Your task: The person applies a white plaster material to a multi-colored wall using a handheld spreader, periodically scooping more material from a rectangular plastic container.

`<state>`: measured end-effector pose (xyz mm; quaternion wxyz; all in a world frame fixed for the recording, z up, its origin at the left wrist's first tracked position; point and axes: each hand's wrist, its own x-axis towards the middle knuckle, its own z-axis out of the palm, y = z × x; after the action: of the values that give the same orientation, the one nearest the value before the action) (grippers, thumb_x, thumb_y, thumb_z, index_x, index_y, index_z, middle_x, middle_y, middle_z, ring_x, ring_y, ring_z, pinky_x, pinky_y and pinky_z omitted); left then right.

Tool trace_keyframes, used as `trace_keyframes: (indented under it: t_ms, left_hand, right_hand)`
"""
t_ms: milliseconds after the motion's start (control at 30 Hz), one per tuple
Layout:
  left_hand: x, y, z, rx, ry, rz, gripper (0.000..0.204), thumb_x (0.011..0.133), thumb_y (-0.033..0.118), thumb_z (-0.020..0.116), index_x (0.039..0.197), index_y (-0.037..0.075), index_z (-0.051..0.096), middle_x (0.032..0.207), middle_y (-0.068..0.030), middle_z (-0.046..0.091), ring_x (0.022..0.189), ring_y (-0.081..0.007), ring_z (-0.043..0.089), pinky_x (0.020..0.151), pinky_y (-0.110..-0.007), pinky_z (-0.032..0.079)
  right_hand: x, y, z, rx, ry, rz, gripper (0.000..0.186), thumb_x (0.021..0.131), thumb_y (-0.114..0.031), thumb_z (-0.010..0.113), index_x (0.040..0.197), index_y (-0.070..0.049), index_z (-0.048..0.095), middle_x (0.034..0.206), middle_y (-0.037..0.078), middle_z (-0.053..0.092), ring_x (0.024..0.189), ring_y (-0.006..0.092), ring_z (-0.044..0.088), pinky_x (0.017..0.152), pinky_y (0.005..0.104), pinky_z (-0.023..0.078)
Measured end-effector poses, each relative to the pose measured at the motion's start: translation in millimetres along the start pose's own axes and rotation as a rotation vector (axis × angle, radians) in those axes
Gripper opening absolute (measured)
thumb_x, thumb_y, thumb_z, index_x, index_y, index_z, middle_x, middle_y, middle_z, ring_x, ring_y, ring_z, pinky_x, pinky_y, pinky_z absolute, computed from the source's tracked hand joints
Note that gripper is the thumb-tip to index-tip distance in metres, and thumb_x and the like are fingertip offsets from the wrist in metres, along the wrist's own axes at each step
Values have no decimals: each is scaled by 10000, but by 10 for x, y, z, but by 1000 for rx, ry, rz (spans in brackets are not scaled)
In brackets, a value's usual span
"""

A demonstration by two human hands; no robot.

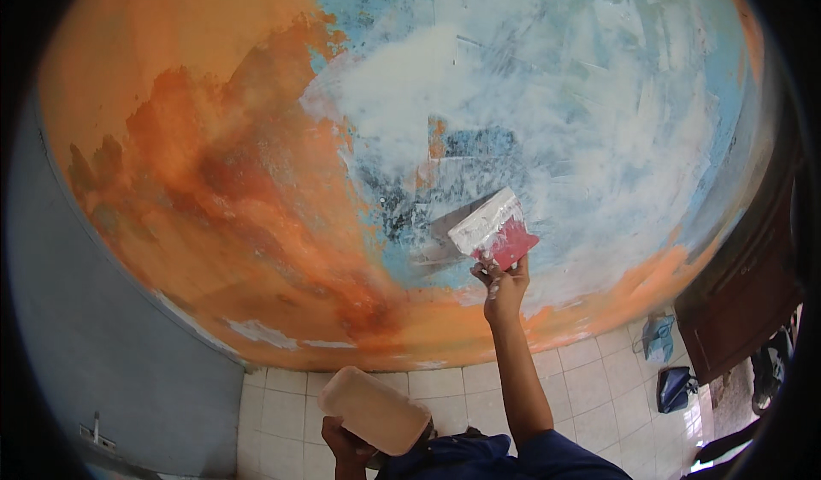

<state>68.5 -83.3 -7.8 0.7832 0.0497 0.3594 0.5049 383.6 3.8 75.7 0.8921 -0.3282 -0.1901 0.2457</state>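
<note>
My right hand (504,290) is closed around a red putty spreader (517,242), raised against the painted wall (410,155). White putty coats the spreader's wide far edge, and white smears mark my fingers. Around the tool the wall shows light blue paint with white putty spread over it and darker bare patches just to the left. Down at the lower left, my left hand (344,439) grips a beige rectangular tub-like thing (372,407) with rounded corners, tilted in front of my body. Whether it holds any putty I cannot tell.
Orange peeling paint (231,189) covers the wall's left part. A grey wall (128,309) stands at the left, above a white tiled floor (590,386). On the right are a light blue bag (658,338), a dark blue bag (674,389) and a brown door (740,317).
</note>
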Motion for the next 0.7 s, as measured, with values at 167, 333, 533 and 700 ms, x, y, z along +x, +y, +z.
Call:
trace_keyframes:
  t_ms: [167, 333, 533, 700]
  left_hand:
    - [-23, 20, -78, 26, -49, 5, 595, 675, 369, 490, 1174, 44, 501, 957, -158, 591, 562, -247, 579, 264, -265, 346]
    - [54, 58, -232, 46, -96, -18, 615, 676, 383, 488, 1187, 40, 495, 986, -159, 588, 584, -248, 585, 274, -262, 347]
    - [30, 109, -128, 58, -105, 17, 637, 682, 393, 484, 1200, 23, 488, 998, -161, 587, 616, -253, 594, 281, -258, 348]
    - [59, 165, -160, 63, -133, 9, 655, 688, 391, 484, 1224, 14, 484, 1040, -177, 589, 725, -293, 627, 376, -310, 445]
  right_hand:
    - [74, 86, -137, 115, 25, 105, 259, 840, 29, 552, 1092, -30, 544, 957, 86, 642, 791, 195, 649, 730, 355, 577]
    - [130, -192, -24, 94, -69, -27, 189, 867, -13, 537, 1052, -9, 577, 1009, 81, 642, 918, 195, 645, 785, 375, 571]
    - [-40, -517, 230, 197, 19, 61, 239, 922, -43, 499, 1132, 41, 577, 969, 78, 635, 827, 167, 630, 758, 335, 563]
    - [176, -545, 393, -723, 41, -864, 336, 888, 54, 490, 1218, 48, 552, 1138, 164, 629, 1031, 251, 626, 863, 337, 525]
